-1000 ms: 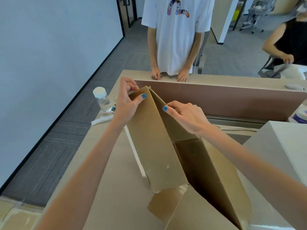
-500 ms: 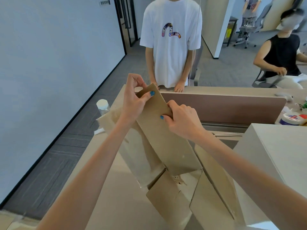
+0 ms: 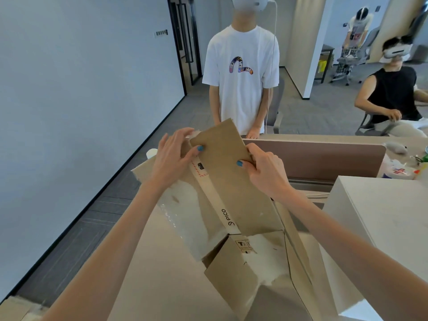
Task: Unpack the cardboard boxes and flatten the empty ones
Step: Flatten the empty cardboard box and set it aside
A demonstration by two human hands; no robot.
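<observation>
Head view: we hold the cardboard box tilted above the desk, and it looks almost collapsed. Our left hand pinches its upper left edge, with the thumb in front and the fingers rather straight behind. Our right hand, just beside it, curls round the right edge of the same panel. We think both grips are high so the sides below the hands can fold together.

wall: pale blue-grey, left | floor: grey carpet tiles | desk: beige, brown partition | door: dark-framed glass
</observation>
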